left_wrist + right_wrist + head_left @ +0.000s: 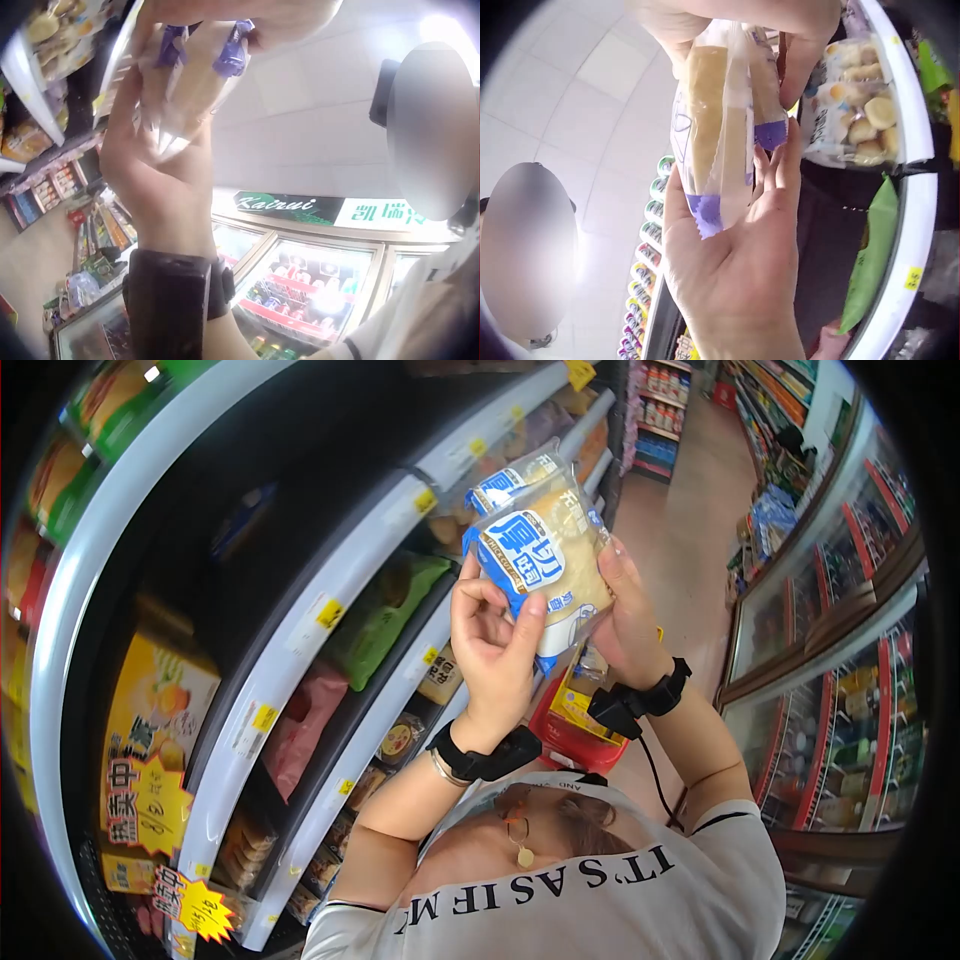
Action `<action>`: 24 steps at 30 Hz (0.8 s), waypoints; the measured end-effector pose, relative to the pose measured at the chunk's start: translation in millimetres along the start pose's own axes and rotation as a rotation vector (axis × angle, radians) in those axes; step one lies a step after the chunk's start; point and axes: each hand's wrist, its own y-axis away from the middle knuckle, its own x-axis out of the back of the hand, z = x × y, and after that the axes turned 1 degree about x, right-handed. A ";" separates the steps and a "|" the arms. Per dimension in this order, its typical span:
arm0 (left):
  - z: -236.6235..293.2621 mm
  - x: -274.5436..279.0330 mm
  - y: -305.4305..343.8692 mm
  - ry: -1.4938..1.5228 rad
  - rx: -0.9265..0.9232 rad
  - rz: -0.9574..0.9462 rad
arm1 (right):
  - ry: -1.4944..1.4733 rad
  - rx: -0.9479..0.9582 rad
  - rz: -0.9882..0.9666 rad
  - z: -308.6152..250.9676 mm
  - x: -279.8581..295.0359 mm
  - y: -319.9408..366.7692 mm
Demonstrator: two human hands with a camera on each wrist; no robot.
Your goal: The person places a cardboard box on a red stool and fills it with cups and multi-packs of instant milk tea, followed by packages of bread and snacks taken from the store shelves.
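Two clear-wrapped packs of sliced toast are held up before the chest. The front toast pack [548, 555] has a blue and white label; the rear toast pack [492, 490] shows past its upper left corner. My left hand [497, 650] grips from the lower left, its thumb on the front pack. From the right edge, my right hand [630, 610] pinches the front pack, its thumb along the side. In the right wrist view the toast packs [709, 127] stand side on, purple wrapper ends downward, with the left palm beneath.
Chilled shelves with a pale rail [290, 650] run along the left, holding a green bag [395, 615] and bagged rolls [855, 112]. A red basket [580, 745] stands below the hands. Glass-door coolers [815, 730] line the right side; an aisle floor [700, 490] stretches ahead.
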 end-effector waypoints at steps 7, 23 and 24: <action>-72.3 0.7 9.2 -0.008 0.489 0.069 | 0.052 -0.138 0.234 -8.5 88.9 25.4; -241.8 61.2 98.1 -0.509 1.047 -0.103 | -0.024 -0.802 0.468 71.3 260.1 93.3; -245.0 63.3 98.0 -0.459 1.089 -0.114 | -0.027 -0.810 0.479 77.6 269.3 96.4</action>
